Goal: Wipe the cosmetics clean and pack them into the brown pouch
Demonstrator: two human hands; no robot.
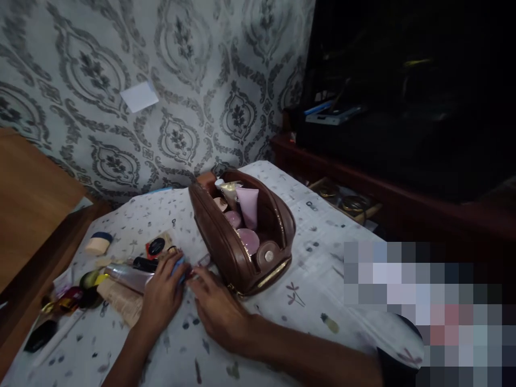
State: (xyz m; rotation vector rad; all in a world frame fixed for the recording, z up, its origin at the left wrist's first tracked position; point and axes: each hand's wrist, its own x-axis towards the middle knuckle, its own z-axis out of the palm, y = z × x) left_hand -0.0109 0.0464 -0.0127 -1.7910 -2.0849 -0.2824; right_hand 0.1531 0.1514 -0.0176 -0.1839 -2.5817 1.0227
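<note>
My left hand is closed round a small blue item whose kind I cannot make out, as the fingers cover most of it. My right hand meets it from the right, fingers bent, with a dark reddish bit at their tips. Just beyond stands an open brown toiletry bag, its zip undone. Inside it are a pink tube, a gold-toned tube and several round pink containers. Beside my left hand lie a clear pinkish bottle and a beige tube.
Farther left on the patterned cloth are a round jar with a dark lid, a black compact, a white stick and a black item. A wooden panel borders the left; a dark red cabinet stands right.
</note>
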